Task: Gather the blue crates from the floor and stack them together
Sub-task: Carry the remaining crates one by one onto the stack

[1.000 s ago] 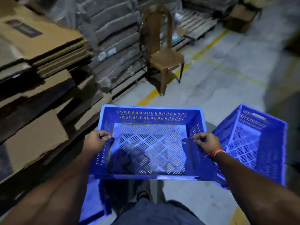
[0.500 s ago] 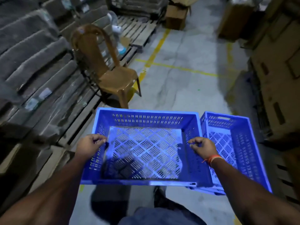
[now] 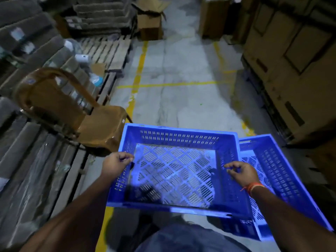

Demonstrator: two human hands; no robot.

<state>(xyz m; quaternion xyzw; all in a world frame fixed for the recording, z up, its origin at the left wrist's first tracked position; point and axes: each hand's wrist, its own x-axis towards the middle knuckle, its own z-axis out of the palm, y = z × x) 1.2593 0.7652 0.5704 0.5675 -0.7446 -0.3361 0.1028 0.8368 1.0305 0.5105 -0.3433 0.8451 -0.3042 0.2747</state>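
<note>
I carry an empty blue crate [image 3: 174,137] with a slotted lattice floor, held level in front of my waist. My left hand [image 3: 114,163] grips its left rim, fingers curled over the edge. My right hand [image 3: 240,172], with an orange band at the wrist, grips the right rim. A second blue crate [image 3: 278,171] lies on the floor to the right, partly hidden under the carried one and under my right forearm.
A brown plastic chair [image 3: 94,124] stands close on the left beside wooden pallets [image 3: 109,50] and stacked grey bundles. Cardboard boxes [image 3: 150,24] sit at the far end, tall cartons [image 3: 291,70] line the right. A yellow-lined concrete aisle [image 3: 181,73] runs ahead.
The view has swung right: chair and stacks slid left, the aisle and right-hand cartons came into sight. The floor crate now lies partly beneath the carried crate. Both hands keep their grip.
</note>
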